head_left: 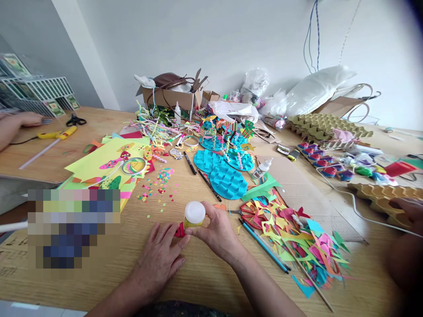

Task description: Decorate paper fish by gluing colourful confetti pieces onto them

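My right hand (216,231) is wrapped round a thick glue stick (194,213), with its white round end facing up and a yellow body below. Under it, on the table, lies a small pink-red paper cutout (180,230), partly hidden by the fingers. My left hand (161,255) rests flat, its fingers stretched out and their tips at the edge of that cutout. Loose paper confetti (165,176) is scattered just beyond my hands. Past it stand blue textured paper discs (228,181) with decorated fish cutouts at the back.
Right of my hands are a heap of coloured paper scraps (297,237), blue pens (264,246) and a thin wooden stick (310,277). Yellow paper sheets (92,160) lie to the left, near a yellow glue gun (57,134). Other people's hands show at both sides.
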A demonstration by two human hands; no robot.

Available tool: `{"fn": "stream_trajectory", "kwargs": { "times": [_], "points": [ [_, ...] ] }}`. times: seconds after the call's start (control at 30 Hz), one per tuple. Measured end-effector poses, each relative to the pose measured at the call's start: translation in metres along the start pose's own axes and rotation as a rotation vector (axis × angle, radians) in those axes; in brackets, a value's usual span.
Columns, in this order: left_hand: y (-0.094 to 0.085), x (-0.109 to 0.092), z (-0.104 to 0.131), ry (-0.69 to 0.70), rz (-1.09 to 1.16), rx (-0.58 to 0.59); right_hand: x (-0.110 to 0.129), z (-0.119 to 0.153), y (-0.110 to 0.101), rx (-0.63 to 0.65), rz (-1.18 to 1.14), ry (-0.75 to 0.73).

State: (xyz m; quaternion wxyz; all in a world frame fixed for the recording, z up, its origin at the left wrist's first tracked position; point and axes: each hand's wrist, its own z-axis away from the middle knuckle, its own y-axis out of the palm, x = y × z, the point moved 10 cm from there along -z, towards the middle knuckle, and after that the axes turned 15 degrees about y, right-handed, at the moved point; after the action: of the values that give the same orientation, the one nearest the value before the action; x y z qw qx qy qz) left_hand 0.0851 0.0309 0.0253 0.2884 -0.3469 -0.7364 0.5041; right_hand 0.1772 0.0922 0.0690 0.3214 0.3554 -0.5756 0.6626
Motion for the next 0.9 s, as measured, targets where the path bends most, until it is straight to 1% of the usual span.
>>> {"fn": "stream_trajectory", "kwargs": {
  "times": [0.13,0.3,0.4,0.53,0.7,0.9],
  "points": [
    [0.0004,-0.0005,0.0001,0.005,-0.003,0.0,-0.0018,-0.002,0.0008,-0.017,0.012,0.017],
    [0.0014,-0.0003,0.0013,-0.004,-0.008,-0.006,0.0039,-0.0029,0.0029,-0.023,0.0,-0.028],
    [0.0017,-0.0003,0.0013,-0.003,-0.01,-0.002,0.0026,-0.0029,0.0027,-0.021,0.016,-0.025],
    [0.0022,0.0,0.0015,-0.002,0.0,0.0,0.0001,-0.0061,0.0003,-0.064,0.031,-0.02],
    [0.0033,0.0005,0.0023,-0.007,0.007,0.0,0.0053,-0.0084,0.0086,-0.03,-0.007,-0.077],
    [0.0034,0.0008,0.0014,-0.011,0.018,0.017,0.0046,-0.0092,0.0086,-0.041,0.021,-0.064]
  ]
}}
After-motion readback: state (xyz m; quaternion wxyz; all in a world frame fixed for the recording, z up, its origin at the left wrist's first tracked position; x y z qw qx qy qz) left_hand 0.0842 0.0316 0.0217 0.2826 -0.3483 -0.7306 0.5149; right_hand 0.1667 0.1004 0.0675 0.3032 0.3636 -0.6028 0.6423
